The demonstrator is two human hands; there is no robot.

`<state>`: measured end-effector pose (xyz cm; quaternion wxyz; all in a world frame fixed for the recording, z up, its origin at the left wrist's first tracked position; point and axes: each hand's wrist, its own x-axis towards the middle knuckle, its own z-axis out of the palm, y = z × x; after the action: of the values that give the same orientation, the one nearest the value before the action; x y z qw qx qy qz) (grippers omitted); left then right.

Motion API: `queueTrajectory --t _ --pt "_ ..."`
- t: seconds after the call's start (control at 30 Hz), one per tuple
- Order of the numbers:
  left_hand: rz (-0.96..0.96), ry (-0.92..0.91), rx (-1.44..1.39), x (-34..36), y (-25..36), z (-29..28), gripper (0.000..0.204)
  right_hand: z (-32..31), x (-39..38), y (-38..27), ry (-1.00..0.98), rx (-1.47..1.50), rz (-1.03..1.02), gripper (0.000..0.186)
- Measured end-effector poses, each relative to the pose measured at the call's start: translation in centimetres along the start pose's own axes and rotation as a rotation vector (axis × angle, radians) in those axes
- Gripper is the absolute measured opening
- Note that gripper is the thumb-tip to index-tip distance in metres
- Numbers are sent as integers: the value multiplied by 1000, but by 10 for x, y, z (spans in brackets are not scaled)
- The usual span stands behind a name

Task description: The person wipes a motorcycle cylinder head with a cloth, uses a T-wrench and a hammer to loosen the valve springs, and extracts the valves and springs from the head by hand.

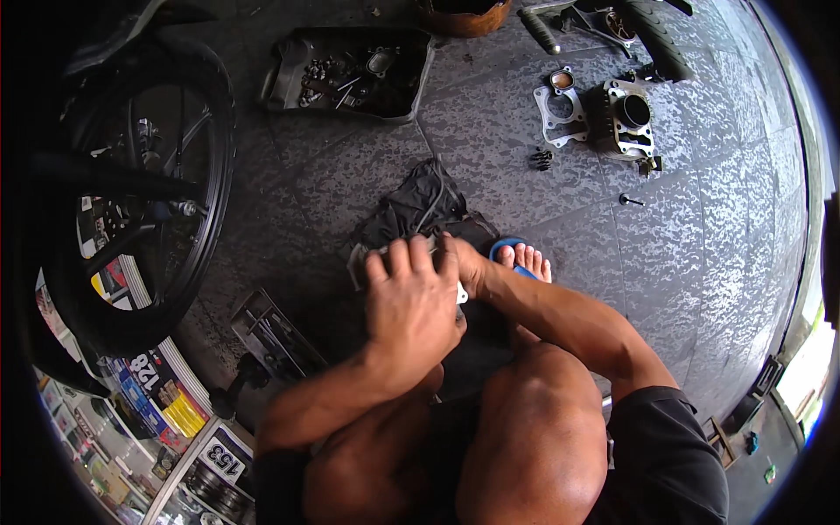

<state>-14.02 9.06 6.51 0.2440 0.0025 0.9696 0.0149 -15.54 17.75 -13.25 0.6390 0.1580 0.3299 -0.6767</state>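
Between my knees, my left hand [409,308] is closed, its fingers bent over the top of a light grey metal part. A small pale corner of that metal part [462,296], with what looks like a hole, shows beside the hand; the rest is mostly covered. My right hand [468,267] reaches in from the right and grips the far side of the same part, its fingers largely hidden behind my left hand. Crumpled black cloth [420,199] lies on the floor just beyond and under my hands.
A black tray [411,101] of bolts and small parts lies ahead. An engine cylinder block [623,131], a gasket [551,127] and a bolt [630,200] lie at right. A motorcycle wheel [219,201] stands left, near a tool tray [271,328] and a display case [162,490].
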Motion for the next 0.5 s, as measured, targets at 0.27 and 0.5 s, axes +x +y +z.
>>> queueTrajectory --t 0.27,0.5 --pt "11 -114 -140 -1 -20 -13 92 -2 -8 2 -63 236 286 34" --pt "-64 -141 -211 12 -35 -16 93 -15 13 -5 43 103 246 19"
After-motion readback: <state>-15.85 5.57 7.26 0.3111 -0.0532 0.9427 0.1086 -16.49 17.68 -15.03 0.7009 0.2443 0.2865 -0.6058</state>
